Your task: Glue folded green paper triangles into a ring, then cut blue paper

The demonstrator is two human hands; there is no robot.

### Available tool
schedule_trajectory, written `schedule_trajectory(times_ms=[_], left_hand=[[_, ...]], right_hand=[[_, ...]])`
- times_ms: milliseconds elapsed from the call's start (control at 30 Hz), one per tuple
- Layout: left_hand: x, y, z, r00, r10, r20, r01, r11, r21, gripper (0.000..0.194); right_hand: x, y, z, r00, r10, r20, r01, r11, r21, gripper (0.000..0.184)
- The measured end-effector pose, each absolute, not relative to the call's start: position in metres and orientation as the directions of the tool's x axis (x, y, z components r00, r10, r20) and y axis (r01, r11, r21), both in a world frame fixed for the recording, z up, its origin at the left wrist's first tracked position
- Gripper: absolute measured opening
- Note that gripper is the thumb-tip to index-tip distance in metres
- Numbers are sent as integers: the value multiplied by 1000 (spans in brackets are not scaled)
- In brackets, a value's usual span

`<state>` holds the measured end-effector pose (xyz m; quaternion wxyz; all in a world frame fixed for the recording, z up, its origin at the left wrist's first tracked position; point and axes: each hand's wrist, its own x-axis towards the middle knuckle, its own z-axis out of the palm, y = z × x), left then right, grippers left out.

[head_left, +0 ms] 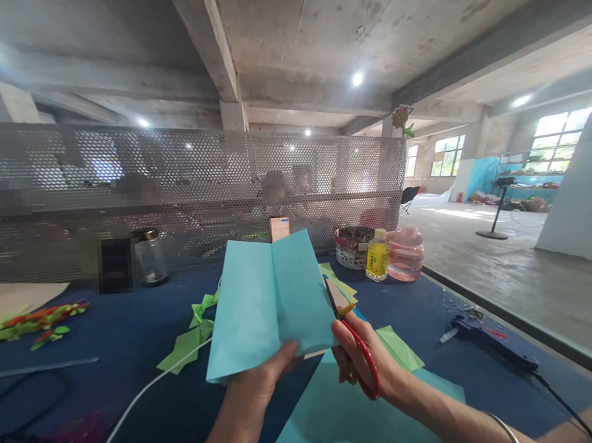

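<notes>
A light-blue sheet of paper (248,303) with a crease down its middle is held up in front of me. My left hand (264,375) grips its lower edge, thumb on the near face and fingers hidden behind. In my right hand (355,350) is a pair of scissors (368,373) with red handles; its dark blades point up along the paper's right edge. Whether the right fingers also touch the paper is hard to make out. Below both hands a larger blue sheet (356,417) lies on the table.
Green paper pieces (183,350) lie left, another green piece (399,347) right. A glue gun (495,343) with a cord is at the right edge. A yellow-labelled bottle (377,257), pink jug (405,255), basket (352,248) and glass jar (152,259) stand before a perforated screen (214,166).
</notes>
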<state>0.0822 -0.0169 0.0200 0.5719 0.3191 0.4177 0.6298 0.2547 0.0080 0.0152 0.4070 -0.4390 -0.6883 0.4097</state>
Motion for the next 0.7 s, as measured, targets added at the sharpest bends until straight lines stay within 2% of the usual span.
schedule_trajectory(times_ms=[333, 533, 633, 700], left_hand=[[82, -17, 20, -154, 986, -65, -422, -6, 907, 63], [81, -16, 23, -197, 977, -80, -477, -24, 879, 61], [78, -15, 26, -208, 971, -116, -510, -7, 860, 49], [76, -13, 27, -188, 968, -169, -551, 38, 833, 34]], right_hand=[[253, 7, 15, -287, 940, 186, 176, 242, -954, 46], [259, 14, 10, -251, 950, 184, 164, 230, -959, 50], [261, 17, 11, -384, 910, 155, 59, 191, -980, 53], [261, 15, 14, -511, 849, 133, -7, 151, -989, 56]])
